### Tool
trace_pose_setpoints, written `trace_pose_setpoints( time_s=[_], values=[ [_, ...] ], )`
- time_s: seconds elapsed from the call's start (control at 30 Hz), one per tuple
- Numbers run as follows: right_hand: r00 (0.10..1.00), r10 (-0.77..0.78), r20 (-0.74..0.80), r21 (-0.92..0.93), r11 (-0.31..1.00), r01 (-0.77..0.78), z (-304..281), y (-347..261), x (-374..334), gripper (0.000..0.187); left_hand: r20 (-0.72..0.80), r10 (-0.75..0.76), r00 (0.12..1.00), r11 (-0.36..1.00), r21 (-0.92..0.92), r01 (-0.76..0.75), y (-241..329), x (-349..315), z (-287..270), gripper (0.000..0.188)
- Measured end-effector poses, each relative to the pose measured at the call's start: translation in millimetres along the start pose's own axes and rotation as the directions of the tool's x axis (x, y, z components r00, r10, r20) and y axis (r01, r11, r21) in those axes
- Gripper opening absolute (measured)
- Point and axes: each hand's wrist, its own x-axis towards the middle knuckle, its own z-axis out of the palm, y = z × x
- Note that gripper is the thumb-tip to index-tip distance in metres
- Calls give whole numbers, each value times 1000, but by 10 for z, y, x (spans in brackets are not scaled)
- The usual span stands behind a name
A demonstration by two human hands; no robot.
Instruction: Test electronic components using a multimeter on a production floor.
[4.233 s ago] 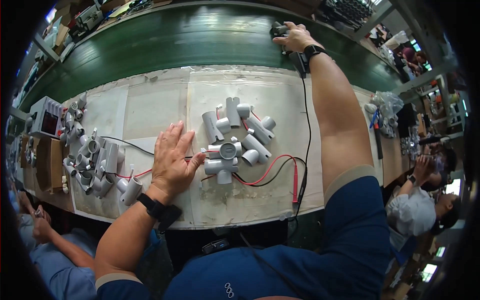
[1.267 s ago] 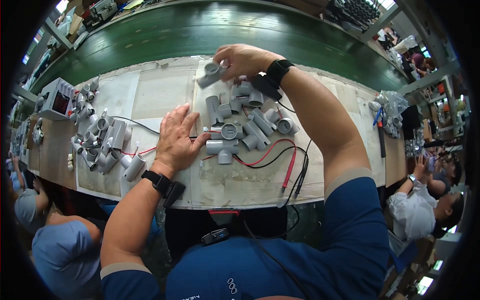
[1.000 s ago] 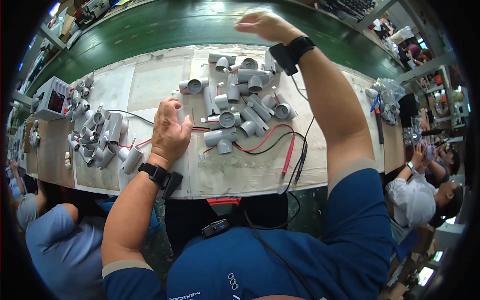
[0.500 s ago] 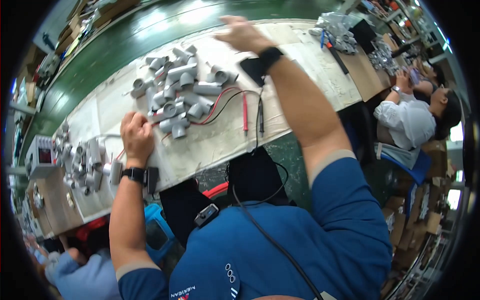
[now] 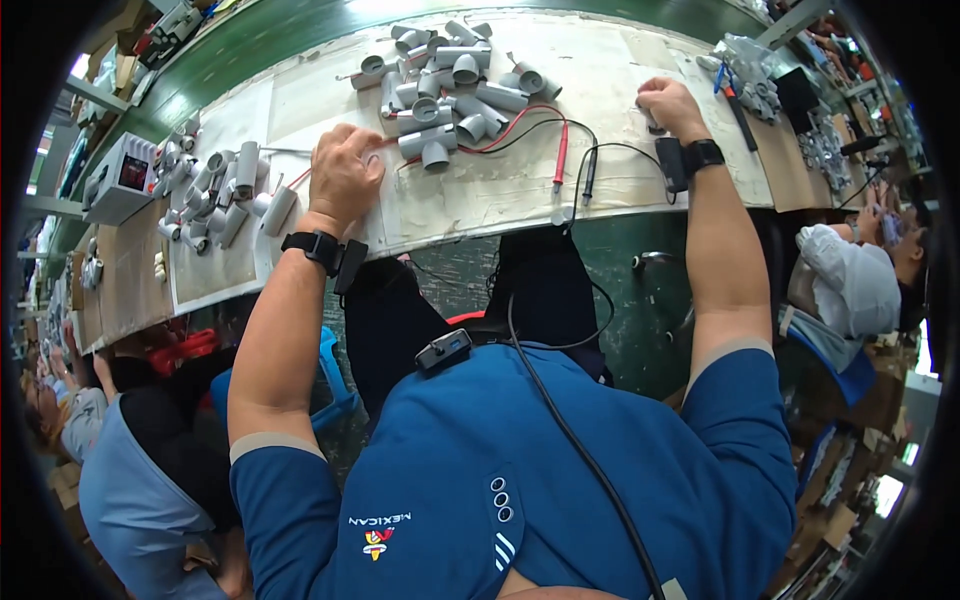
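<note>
My left hand (image 5: pixel 345 172) rests low over the table, left of a heap of grey tube fittings (image 5: pixel 436 90). Its fingers are curled, and what they hold, if anything, is hidden; thin red wire shows on both sides of it. Out to the right, my right hand (image 5: pixel 672 108) is closed in a pinch near the tabletop, with a small greyish bit at its fingertips too small to name. Between my hands lie a red test probe (image 5: pixel 561 172) and a black test probe (image 5: pixel 590 176), their leads running to the heap.
More grey fittings (image 5: pixel 215 190) lie at the left beside a white instrument box (image 5: pixel 122 178). Far right are a black and orange tool (image 5: pixel 740 120) and clear bags of parts (image 5: pixel 757 90). A cable hangs down my front. Co-workers sit on both sides.
My right hand has come down from the far middle toward the right, and its outstretched fingers have closed. My left hand stays by the heap, fingers curled. The whole view has shifted.
</note>
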Motion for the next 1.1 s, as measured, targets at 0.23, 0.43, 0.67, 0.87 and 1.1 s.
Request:
trace_pose_setpoints(
  time_s=[0.23,0.43,0.67,0.87,1.1],
  values=[
    [876,-395,277,329,895,300,621,-1365,-1126,20,237,-382,893,663,-603,444,1033,-483,-112,46],
    [632,-757,166,110,651,751,1809,-1662,-1269,36,-64,-113,992,952,-294,90,1106,-565,120,65],
    [939,-341,-46,269,901,341,769,-1210,-1447,33,-119,-227,967,907,-386,166,788,-650,21,46],
    [995,-94,21,-15,995,94,480,-510,-1397,32,-90,-415,905,871,-327,367,419,-754,-235,43],
    [999,-51,-11,-411,910,42,703,-598,-1057,40,-140,-91,986,984,-166,67,675,-574,-116,46]
  ],
)
